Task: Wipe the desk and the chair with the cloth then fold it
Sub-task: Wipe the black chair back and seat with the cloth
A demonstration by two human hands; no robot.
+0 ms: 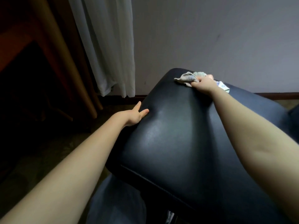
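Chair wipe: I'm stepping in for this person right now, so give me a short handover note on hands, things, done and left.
Right hand: gripping the bunched cloth, pressed on the far end of the black chair.
Left hand: open, steadying the chair's left edge.
Desk: not clearly in view.
Done: cannot tell how much is wiped.
Left: finish the chair, check the desk, fold the cloth.

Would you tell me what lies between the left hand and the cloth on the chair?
Only bare black chair upholstery, in the head view, between left hand and cloth.
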